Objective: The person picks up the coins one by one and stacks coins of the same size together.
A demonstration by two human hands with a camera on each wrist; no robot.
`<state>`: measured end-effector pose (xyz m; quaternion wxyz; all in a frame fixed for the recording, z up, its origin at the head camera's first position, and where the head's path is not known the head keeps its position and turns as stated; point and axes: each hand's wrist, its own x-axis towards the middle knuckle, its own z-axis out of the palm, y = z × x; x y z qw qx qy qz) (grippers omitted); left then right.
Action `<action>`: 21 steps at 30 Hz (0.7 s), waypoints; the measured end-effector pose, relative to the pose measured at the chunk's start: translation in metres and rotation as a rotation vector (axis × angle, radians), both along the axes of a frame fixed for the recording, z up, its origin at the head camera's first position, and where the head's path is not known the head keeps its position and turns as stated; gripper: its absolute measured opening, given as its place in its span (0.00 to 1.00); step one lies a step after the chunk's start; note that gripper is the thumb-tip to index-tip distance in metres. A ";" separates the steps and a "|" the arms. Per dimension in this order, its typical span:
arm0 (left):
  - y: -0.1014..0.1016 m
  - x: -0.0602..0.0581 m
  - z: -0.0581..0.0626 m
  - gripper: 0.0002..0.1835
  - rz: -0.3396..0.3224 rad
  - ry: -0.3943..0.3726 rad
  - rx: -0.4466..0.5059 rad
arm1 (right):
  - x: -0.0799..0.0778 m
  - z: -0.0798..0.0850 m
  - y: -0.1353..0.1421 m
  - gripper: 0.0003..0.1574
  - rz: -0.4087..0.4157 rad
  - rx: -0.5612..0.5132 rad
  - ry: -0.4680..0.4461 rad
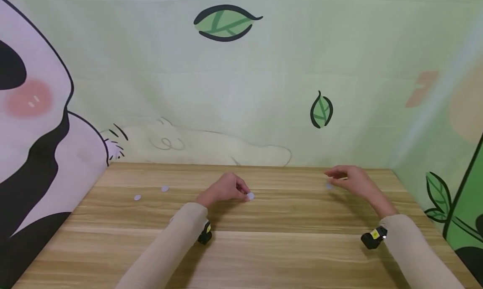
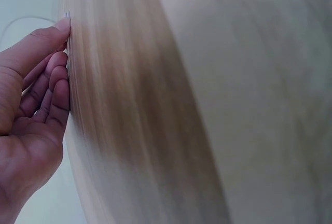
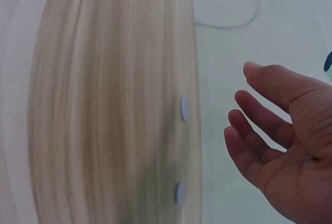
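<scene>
Left hand (image 1: 226, 186) in the head view was at mid-table, its fingers curled and its thumb and fingertips pinching a small, round, flat white disc (image 1: 250, 195) at their right end. Right hand (image 1: 351, 181) was to the far right with its fingers loosely bent, holding nothing that showed. Just beneath its fingertips, towards their left, a second pale round disc (image 1: 329, 186) lay flat on the pale brown, wood-grained table (image 1: 286, 255). That short drop from fingertips to disc looked like the relation that mattered; being round, the disc offered no long axis to line up with, and the right hand was clearly the nearer one. Two more white discs (image 1: 164, 189) lay on the far left, well apart from both hands, with the left hand nearer to them.

From the left wrist, the thumb tip met a thin pale edge (image 2: 67, 14), apparently the pinched disc seen side-on.

From the right wrist, the hand's fingers were spread and bare, apart from two pale discs (image 3: 184, 108) lying near the table's far edge; which of these matched the head view's disc could not be told.
</scene>
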<state>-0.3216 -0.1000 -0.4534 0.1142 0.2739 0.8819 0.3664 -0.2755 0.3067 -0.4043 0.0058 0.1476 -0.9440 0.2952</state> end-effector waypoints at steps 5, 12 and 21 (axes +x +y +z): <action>0.000 0.001 0.000 0.06 0.001 -0.005 0.000 | -0.004 -0.004 0.006 0.24 -0.011 0.029 -0.043; -0.002 0.002 0.000 0.06 -0.015 0.004 0.009 | -0.013 -0.013 0.015 0.26 -0.009 0.051 -0.071; -0.003 0.000 -0.003 0.06 -0.043 0.013 0.047 | -0.022 -0.029 0.026 0.22 0.034 0.044 -0.038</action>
